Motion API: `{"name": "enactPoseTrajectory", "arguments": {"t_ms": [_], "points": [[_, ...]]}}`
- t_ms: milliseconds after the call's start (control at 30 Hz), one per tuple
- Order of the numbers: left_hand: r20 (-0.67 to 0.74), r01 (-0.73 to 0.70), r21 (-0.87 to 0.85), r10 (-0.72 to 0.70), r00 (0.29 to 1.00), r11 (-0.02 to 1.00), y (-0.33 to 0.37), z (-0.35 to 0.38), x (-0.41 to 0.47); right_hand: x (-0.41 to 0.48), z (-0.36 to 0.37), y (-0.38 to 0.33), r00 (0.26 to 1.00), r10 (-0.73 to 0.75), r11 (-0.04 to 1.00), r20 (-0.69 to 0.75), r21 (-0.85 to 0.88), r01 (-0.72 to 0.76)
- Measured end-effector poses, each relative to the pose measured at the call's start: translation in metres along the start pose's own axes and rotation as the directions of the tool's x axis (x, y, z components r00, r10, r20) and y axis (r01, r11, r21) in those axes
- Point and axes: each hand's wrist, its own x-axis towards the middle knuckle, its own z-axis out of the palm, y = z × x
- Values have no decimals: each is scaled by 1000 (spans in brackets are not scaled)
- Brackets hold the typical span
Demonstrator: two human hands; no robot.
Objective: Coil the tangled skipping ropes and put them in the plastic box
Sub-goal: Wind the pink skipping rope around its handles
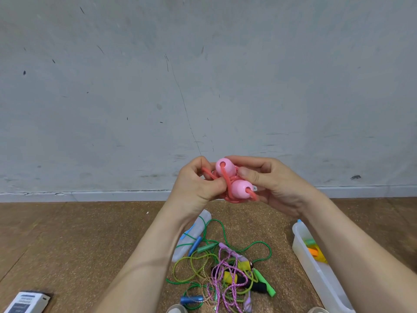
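Note:
Both hands hold a pink skipping rope (pixel 232 184) up in front of the wall, its cord bunched in loops around two pale pink handles. My left hand (pixel 197 184) pinches the red-pink cord on the left side. My right hand (pixel 268 184) grips the bundle from the right, thumb on top. Below, on the brown floor, lies a tangle of ropes (pixel 225 274) in green, purple, yellow and black, with blue and green handles. The translucent plastic box (pixel 316 267) stands at the right, with yellow, orange and green rope pieces inside.
A translucent lid (pixel 194 233) with blue tape lies left of the tangle, partly under a green cord. A small printed carton (pixel 27 301) sits at the bottom left. The grey wall and its skirting run across behind. Shoe tips (pixel 176 309) show at the bottom edge.

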Motion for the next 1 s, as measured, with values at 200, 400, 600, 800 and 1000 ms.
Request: {"name": "enactPoseTrajectory", "arguments": {"t_ms": [200, 400, 600, 800, 1000], "points": [[9, -46, 131, 46, 999, 990, -4, 3, -6, 2, -1, 7, 997, -37, 995, -63, -92, 31], [-64, -34, 173, 46, 997, 984, -9, -1, -1, 0, 12, 8, 971, -112, 985, -210, -156, 80], [-51, 48, 58, -45, 998, 997, -1, 6, -4, -6, 4, 4, 996, -1, 996, -92, 84, 9], [56, 181, 136, -190, 980, 974, -1, -2, 2, -6, 1, 1, 969, -86, 992, -230, -115, 60], [232, 328, -6, -317, 919, 945, -10, -9, 4, -6, 6, 5, 968, -140, 926, -210, -373, 53]]}}
